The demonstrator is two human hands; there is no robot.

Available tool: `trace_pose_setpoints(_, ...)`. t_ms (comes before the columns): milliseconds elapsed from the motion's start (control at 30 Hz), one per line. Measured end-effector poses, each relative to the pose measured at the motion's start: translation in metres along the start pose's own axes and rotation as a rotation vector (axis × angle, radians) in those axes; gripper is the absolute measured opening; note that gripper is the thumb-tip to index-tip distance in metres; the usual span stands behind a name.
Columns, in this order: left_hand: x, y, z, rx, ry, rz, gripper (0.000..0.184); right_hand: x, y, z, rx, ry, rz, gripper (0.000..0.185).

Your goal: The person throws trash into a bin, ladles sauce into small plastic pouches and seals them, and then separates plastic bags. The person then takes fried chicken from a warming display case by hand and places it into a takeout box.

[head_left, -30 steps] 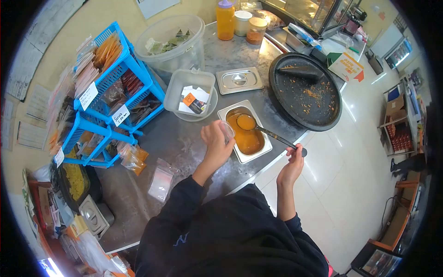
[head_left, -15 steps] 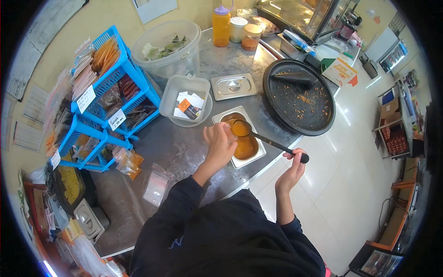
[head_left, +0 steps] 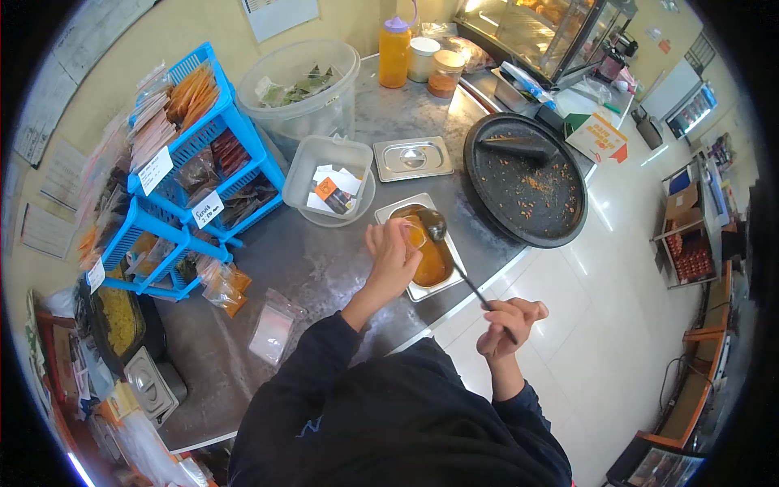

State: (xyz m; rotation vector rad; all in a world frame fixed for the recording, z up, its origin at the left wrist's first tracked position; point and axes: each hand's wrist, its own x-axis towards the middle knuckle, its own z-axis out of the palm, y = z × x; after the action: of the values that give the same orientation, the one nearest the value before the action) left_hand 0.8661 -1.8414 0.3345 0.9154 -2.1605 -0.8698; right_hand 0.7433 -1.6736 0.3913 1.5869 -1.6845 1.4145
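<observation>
Pinched in my left hand [head_left: 393,264] is a small clear plastic bag [head_left: 417,233], its round mouth held over a steel container [head_left: 453,282] of orange-brown sauce [head_left: 434,268]. My right hand [head_left: 510,326] grips the black handle of a ladle [head_left: 466,277]. The ladle's bowl is tipped beside the bag's mouth, above the sauce. How much sauce is inside the bag I cannot tell. Flat on the counter, left of my left forearm, lies a pack of clear bags [head_left: 273,331].
Blue tiered baskets [head_left: 213,130] of filled packets stand left. A plastic tub with cards [head_left: 304,166], a steel lid [head_left: 413,157] and a black stone mortar [head_left: 527,195] with a pestle sit behind the container. The counter's edge [head_left: 487,282] runs along the right, above a tiled floor.
The ladle, level and full of sauce before, has tipped over toward the bag. My right hand has moved down and left and turned, with its grip changed. My left hand shifted slightly right.
</observation>
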Motion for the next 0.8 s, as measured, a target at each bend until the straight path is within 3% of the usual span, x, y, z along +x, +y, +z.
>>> trace_pose_setpoints(67,0.0,0.001,-0.001,-0.018,0.0,-0.005,0.044,-0.001,0.003,0.004,0.051,0.093,0.125,0.009)
trace_pose_setpoints(167,0.0,0.005,-0.004,-0.038,0.023,0.018,0.046,-0.015,0.017,0.033,0.197,0.154,0.508,0.011)
trace_pose_setpoints(200,0.0,0.006,-0.004,-0.045,0.027,0.023,0.046,-0.02,0.022,0.039,0.109,0.051,0.553,0.012)
trace_pose_setpoints(300,0.001,0.013,-0.008,-0.095,0.03,0.017,0.046,-0.021,0.024,0.055,0.183,-0.141,0.638,0.05)
trace_pose_setpoints(400,0.002,0.023,-0.013,-0.199,0.022,-0.02,0.045,-0.005,0.006,0.059,0.222,0.001,0.616,0.073)
trace_pose_setpoints(500,0.005,0.035,-0.017,-0.294,0.028,-0.02,0.045,-0.002,-0.011,0.065,0.055,0.001,0.371,0.081)
trace_pose_setpoints(633,0.001,0.055,-0.02,-0.35,0.031,-0.01,0.048,0.006,-0.025,0.098,0.428,0.078,0.574,0.069)
trace_pose_setpoints(800,-0.011,0.073,-0.047,-0.53,0.107,0.024,0.042,0.027,-0.032,0.087,0.609,0.176,0.63,0.036)
